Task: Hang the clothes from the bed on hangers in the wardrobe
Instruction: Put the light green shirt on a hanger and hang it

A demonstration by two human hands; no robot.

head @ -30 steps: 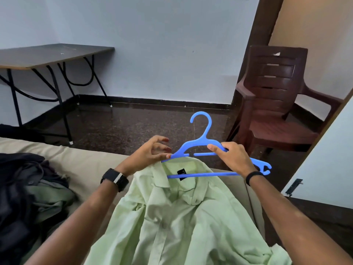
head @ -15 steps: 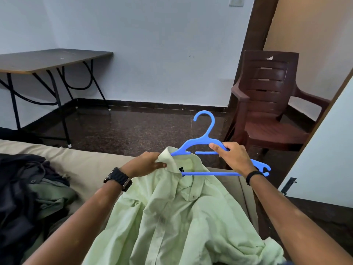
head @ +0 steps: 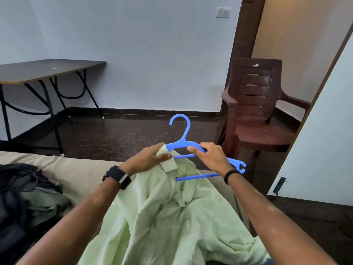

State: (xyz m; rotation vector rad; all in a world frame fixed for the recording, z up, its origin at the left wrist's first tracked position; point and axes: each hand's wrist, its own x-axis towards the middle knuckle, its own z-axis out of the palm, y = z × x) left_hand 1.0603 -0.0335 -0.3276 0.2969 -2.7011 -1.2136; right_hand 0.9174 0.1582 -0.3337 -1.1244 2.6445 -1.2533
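Note:
A pale green shirt (head: pixel 162 217) lies spread on the beige bed (head: pixel 76 173) in front of me. My left hand (head: pixel 149 159) grips the shirt's collar and holds it over the left arm of a blue plastic hanger (head: pixel 183 144). My right hand (head: pixel 212 157) grips the hanger's right shoulder bar. The hanger's left end is hidden under the collar; its hook points up and its right end sticks out past my wrist. A heap of dark and grey-green clothes (head: pixel 24 196) lies on the bed at the left.
A brown plastic armchair (head: pixel 256 111) stands at the right by a dark door frame. A folding table (head: pixel 44 71) with black legs stands at the left wall. A white door panel (head: pixel 321 140) is at the far right. Dark polished floor lies beyond the bed.
My left hand has taken the collar and pulled it up over the hanger's left arm. My right hand has kept its hold on the hanger, and my view has tilted upward.

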